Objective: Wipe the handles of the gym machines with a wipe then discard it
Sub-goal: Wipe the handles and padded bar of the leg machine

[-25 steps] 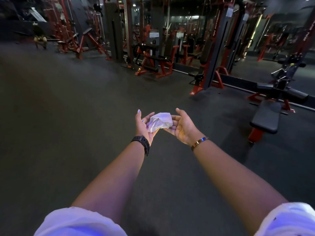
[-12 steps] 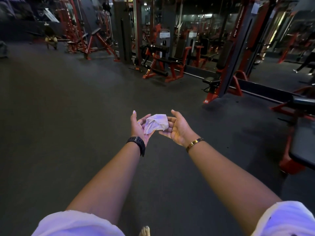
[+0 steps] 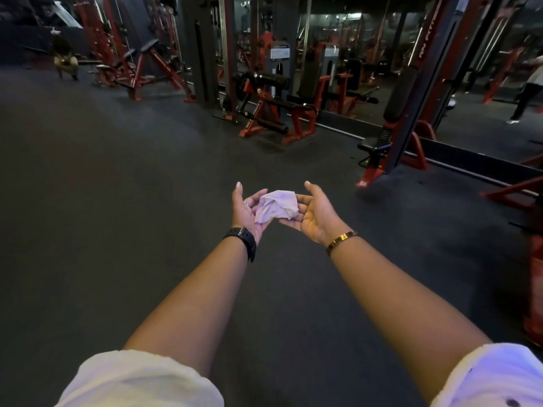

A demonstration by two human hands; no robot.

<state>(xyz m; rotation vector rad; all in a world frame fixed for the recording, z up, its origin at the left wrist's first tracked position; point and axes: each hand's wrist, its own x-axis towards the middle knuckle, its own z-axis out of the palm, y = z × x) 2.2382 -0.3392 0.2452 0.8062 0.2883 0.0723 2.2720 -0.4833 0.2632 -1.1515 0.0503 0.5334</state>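
A crumpled white wipe [image 3: 277, 205] lies across the fingers of both my hands, held out in front of me above the dark floor. My left hand [image 3: 245, 211], with a black watch on its wrist, is palm-up with the thumb raised and the fingers relaxed under the wipe's left side. My right hand [image 3: 316, 214], with a gold bracelet, mirrors it and supports the wipe's right side. Neither hand's fingers curl round the wipe. Red and black gym machines [image 3: 270, 113] stand a few steps ahead; their handles are hard to make out.
A tall cable machine frame [image 3: 411, 113] stands ahead right, before mirrors. More red racks [image 3: 132, 63] line the far left, where a person crouches [image 3: 66, 61]. Another person [image 3: 529, 89] shows at the far right. A red object [image 3: 536, 289] sits at the right edge. Dark rubber floor [image 3: 117, 201] spreads left.
The view has shifted forward and leftward; the black bench at the right has slid out of view and the machines look nearer. Both hands still carry the wipe the same way.
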